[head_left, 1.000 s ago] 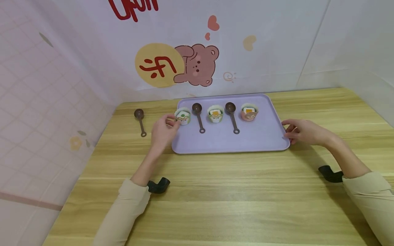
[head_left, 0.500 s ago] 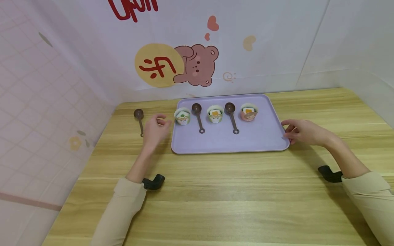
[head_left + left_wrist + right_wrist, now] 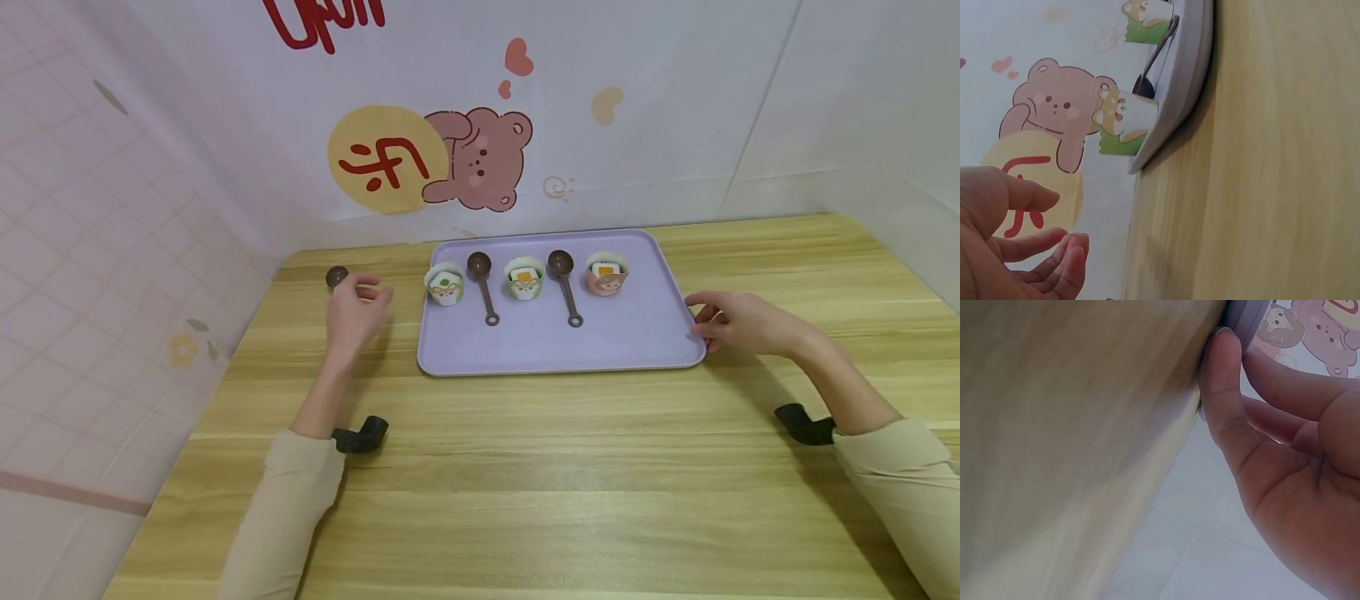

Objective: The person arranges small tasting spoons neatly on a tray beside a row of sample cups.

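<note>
My left hand (image 3: 354, 315) hangs over the table left of the tray, fingers loosely bent, holding nothing. It covers most of a brown measuring spoon, whose bowl (image 3: 337, 277) shows beyond the fingers. Thumb and fingers of my right hand (image 3: 742, 321) pinch the right edge of the lilac tray (image 3: 495, 354). On the tray, from left to right, stand a green paper cup (image 3: 446, 286), a brown spoon (image 3: 479, 265), a second green cup (image 3: 524, 282), another brown spoon (image 3: 560, 264) and a pink cup (image 3: 607, 277). Each cup holds a small white block.
The wooden table (image 3: 570, 475) runs up to a white wall sheet (image 3: 660, 167) behind the tray. A printed wall sheet (image 3: 112, 292) borders the left side. A black band piece (image 3: 362, 435) sits at my left wrist, another (image 3: 804, 423) at my right.
My left hand has moved left from beside the leftmost cup to over the spoon on the table, hiding its handle. The right hand, tray and cups stay in place.
</note>
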`<act>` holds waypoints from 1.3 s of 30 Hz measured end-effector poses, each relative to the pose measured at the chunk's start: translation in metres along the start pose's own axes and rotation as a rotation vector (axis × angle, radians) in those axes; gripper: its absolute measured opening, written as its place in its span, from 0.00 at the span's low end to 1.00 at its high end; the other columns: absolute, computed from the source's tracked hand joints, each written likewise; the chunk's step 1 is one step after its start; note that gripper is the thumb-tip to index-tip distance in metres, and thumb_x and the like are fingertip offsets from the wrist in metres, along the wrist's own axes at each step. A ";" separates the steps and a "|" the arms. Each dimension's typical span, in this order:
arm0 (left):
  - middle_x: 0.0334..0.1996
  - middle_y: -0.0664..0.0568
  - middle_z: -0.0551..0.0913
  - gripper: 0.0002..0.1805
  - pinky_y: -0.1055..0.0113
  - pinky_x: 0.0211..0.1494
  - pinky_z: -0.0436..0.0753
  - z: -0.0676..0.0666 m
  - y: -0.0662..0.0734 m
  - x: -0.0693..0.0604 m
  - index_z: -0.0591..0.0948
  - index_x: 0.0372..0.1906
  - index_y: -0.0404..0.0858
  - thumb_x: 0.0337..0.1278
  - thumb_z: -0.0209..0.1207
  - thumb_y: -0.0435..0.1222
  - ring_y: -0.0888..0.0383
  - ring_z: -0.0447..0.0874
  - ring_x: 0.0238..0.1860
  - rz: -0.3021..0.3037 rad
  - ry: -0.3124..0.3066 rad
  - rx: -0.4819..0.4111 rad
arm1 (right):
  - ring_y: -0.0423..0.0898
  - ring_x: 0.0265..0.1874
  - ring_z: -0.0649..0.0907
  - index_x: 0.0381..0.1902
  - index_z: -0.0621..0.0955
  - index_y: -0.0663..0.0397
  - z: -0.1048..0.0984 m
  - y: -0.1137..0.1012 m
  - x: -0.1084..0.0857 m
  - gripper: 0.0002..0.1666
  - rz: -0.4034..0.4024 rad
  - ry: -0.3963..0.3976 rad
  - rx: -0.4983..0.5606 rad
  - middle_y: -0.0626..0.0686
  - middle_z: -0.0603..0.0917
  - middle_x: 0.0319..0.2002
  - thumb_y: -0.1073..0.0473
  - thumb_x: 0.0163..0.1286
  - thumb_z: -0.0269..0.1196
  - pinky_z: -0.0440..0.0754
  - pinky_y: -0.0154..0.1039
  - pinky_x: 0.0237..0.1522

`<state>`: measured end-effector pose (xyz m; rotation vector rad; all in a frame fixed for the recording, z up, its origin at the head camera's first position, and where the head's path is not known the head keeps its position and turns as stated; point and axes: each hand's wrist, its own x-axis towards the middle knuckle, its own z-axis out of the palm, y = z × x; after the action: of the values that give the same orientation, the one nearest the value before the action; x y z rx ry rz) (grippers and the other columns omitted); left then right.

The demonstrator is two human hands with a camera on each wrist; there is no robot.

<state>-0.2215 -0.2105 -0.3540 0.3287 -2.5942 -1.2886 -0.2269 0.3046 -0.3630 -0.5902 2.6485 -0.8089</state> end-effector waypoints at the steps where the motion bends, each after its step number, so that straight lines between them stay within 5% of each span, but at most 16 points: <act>1: 0.47 0.37 0.83 0.21 0.65 0.42 0.79 -0.002 -0.001 0.001 0.78 0.58 0.30 0.66 0.61 0.37 0.44 0.84 0.46 -0.002 0.002 -0.003 | 0.47 0.29 0.86 0.64 0.66 0.81 0.000 0.000 0.000 0.28 0.001 0.000 -0.001 0.62 0.84 0.41 0.71 0.72 0.60 0.85 0.38 0.36; 23: 0.54 0.40 0.76 0.24 0.71 0.39 0.77 -0.032 -0.026 0.016 0.74 0.63 0.31 0.70 0.59 0.40 0.54 0.74 0.49 -0.138 0.019 -0.101 | 0.47 0.30 0.86 0.65 0.66 0.81 0.000 0.000 0.000 0.28 0.007 0.001 0.000 0.61 0.84 0.42 0.71 0.73 0.60 0.85 0.38 0.36; 39: 0.61 0.35 0.76 0.29 0.71 0.40 0.76 -0.043 -0.037 0.026 0.69 0.69 0.31 0.67 0.58 0.39 0.50 0.77 0.49 -0.214 0.013 -0.055 | 0.48 0.29 0.86 0.64 0.65 0.82 0.000 0.000 -0.001 0.28 -0.001 -0.003 0.023 0.62 0.84 0.40 0.72 0.72 0.60 0.86 0.38 0.35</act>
<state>-0.2299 -0.2723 -0.3554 0.6161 -2.5635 -1.4174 -0.2264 0.3049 -0.3629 -0.5868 2.6325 -0.8370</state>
